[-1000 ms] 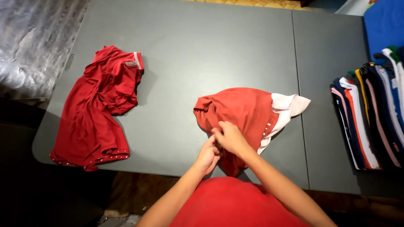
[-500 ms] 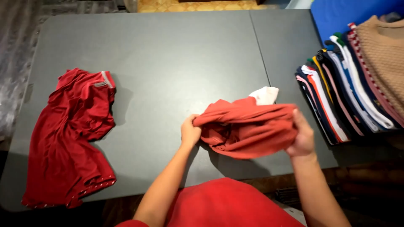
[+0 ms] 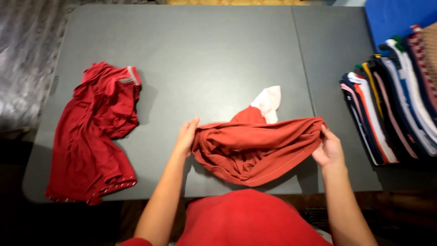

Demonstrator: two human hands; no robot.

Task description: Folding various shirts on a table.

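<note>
Both hands hold one rust-red garment [image 3: 255,148] stretched between them just above the near edge of the grey folding table [image 3: 205,59], at about six o'clock in the view. The left hand [image 3: 186,135] grips the cloth's left end, fingers curled close around a bunched fold with the thumb pointing up toward twelve o'clock. The right hand [image 3: 328,148] clamps the right end, fingers wrapped narrowly over the hem so that the fabric disappears into the fist. Between the two hands the garment sags in loose, rumpled folds, its lower edge showing a pale stitched seam, and a white panel [image 3: 268,102] of the same piece sticks up at its twelve o'clock side, lying on the tabletop. Well apart at nine o'clock, a darker red shirt [image 3: 93,136] lies crumpled on the table, with a grey-and-white striped collar [image 3: 132,75] at its top and a dotted trim along its bottom hem near the table's edge. At three o'clock, a row of folded clothes [image 3: 391,105] in navy, white, orange and green rests overlapping on the right-hand table section, beside a blue surface [image 3: 391,18] at the far corner. The person's red top [image 3: 248,218] fills the bottom of the view.
</note>
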